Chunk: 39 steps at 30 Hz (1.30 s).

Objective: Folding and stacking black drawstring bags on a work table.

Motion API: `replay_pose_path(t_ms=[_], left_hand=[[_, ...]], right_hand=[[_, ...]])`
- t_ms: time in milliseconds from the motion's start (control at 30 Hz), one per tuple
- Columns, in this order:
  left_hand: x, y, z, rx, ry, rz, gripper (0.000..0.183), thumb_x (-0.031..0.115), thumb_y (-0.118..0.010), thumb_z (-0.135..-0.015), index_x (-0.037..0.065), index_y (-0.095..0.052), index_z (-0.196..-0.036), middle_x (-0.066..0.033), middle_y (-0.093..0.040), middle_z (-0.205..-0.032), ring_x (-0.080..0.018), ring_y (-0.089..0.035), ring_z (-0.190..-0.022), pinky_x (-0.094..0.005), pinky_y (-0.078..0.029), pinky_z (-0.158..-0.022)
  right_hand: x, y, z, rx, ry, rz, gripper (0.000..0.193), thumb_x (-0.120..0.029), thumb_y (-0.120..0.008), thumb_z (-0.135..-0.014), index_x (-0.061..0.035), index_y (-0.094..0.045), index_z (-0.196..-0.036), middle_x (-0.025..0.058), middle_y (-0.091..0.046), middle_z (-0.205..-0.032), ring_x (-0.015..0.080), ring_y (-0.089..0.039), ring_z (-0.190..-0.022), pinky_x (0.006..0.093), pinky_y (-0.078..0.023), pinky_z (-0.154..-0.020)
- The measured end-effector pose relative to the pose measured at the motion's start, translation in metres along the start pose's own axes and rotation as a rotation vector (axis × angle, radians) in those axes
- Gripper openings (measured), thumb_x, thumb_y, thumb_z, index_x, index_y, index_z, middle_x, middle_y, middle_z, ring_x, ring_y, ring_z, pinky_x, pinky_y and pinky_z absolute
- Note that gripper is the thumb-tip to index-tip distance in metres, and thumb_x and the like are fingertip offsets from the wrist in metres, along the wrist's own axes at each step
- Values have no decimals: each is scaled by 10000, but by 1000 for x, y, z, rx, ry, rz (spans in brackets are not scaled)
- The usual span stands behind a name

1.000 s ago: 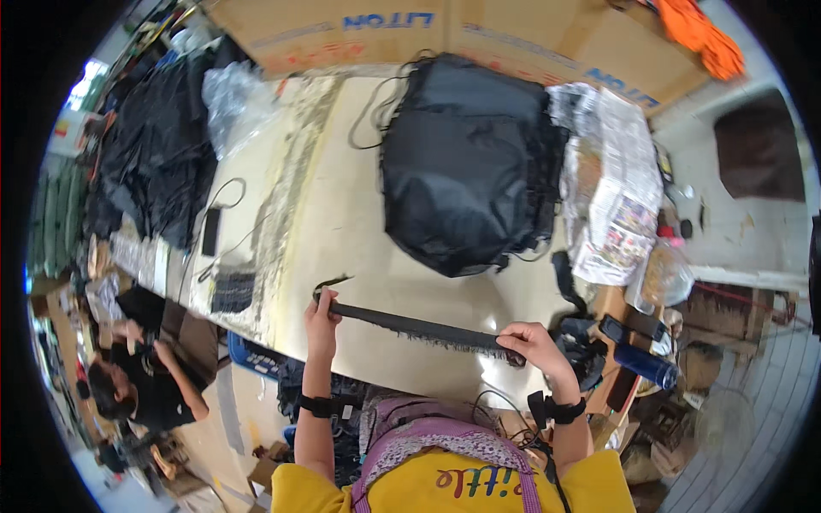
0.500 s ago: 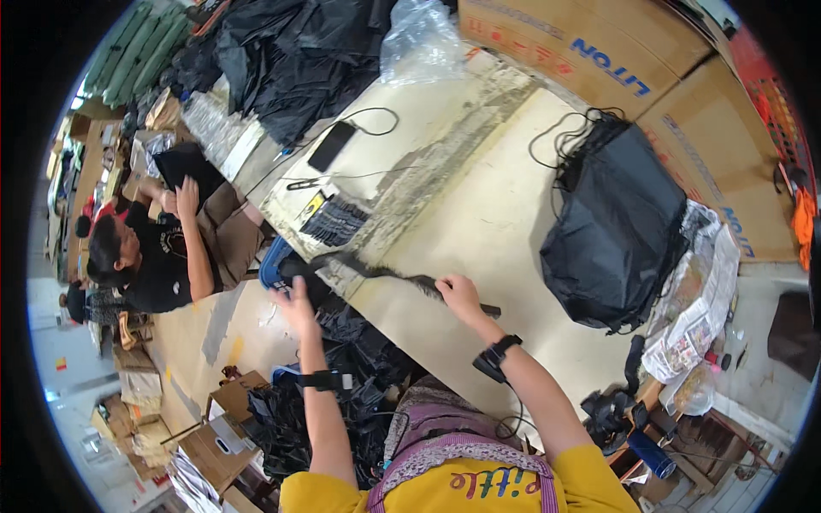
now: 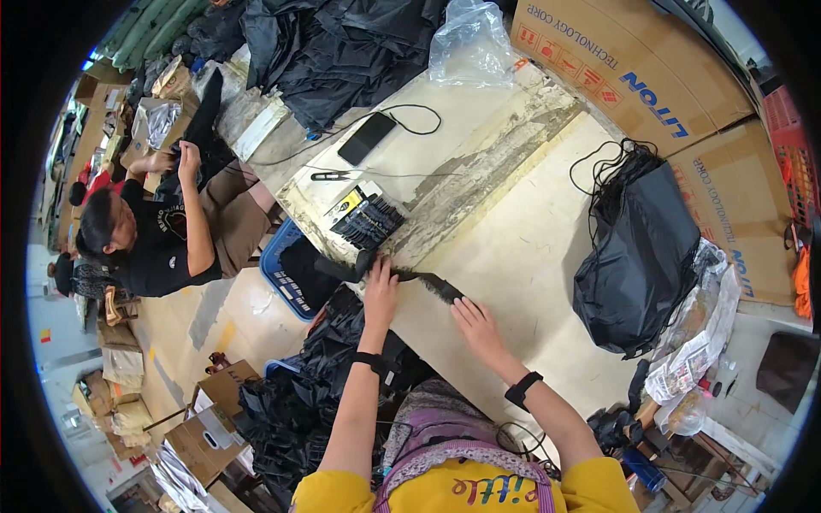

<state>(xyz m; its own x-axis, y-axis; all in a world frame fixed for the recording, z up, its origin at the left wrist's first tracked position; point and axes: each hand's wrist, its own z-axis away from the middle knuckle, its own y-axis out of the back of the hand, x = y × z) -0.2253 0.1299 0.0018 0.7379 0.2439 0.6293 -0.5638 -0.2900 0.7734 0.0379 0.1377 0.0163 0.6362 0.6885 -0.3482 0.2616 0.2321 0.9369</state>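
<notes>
A long black fabric strap [image 3: 439, 287] with a fuzzy-looking section lies across the pale tabletop, its left end bulging at the table's edge. My left hand [image 3: 380, 295] is closed on the strap close to that edge. At the strap's right end my right hand [image 3: 479, 328] rests with its fingers stretched out flat, the fingertips touching or just beside the strap. Just beyond my left hand sits a row of small black pieces [image 3: 369, 222] with a yellow-and-black card. A black drawstring bag [image 3: 637, 256] stands farther right.
A phone [image 3: 368, 138] and black snips [image 3: 330, 176] lie farther back. Large cartons [image 3: 637, 64] border the far right. A blue basket [image 3: 274, 269] and heaped black fabric [image 3: 299, 410] are beside the table, left. A co-worker [image 3: 162, 231] handles black fabric there.
My left hand has come from off the table's edge onto the strap. My right hand, earlier gripping the strap, now lies flat at its end. The whole view has shifted.
</notes>
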Motion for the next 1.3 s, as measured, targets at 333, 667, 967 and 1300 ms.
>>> replay_pose_path(t_ms=[333,667,967,1300], left_hand=[[40,7,-4,139,46,-196,464,177,-683,-831,124,-567,-1277,-140,-535,-1232,-313,-489,-1163,-455,-339,-995],[35,-20,-11,141,45,-253,435,253,-604,-914,36,-517,-1281,-192,-471,-1376,-382,-443,-1241,-503,-294,-1070],[109,-48,58,-184,-341,-101,401,77,-588,-891,67,-523,-1287,-202,-439,-1398,-366,-429,-1277,-507,-291,-1080],[269,-114,52,-470,-634,220,457,63,-646,-823,34,-533,-1265,-195,-433,-1398,-372,-407,-1293,-535,-308,-1070]], right_hand=[[-29,-15,-48,4,-176,-83,778,-356,-677,-808,3,-375,-1429,137,-315,-1527,276,-240,-1437,523,-141,-1174],[-11,2,-19,37,-196,-202,685,-322,-656,-855,-55,-397,-1429,116,-335,-1521,266,-296,-1415,520,-174,-1164],[49,83,236,-56,-810,-18,652,-221,-644,-853,-160,-396,-1453,161,-234,-1569,323,-203,-1457,590,-116,-1150],[47,49,460,13,-1418,147,583,-196,-537,-908,-244,-385,-1469,165,-344,-1507,332,-396,-1334,587,-154,-1147]])
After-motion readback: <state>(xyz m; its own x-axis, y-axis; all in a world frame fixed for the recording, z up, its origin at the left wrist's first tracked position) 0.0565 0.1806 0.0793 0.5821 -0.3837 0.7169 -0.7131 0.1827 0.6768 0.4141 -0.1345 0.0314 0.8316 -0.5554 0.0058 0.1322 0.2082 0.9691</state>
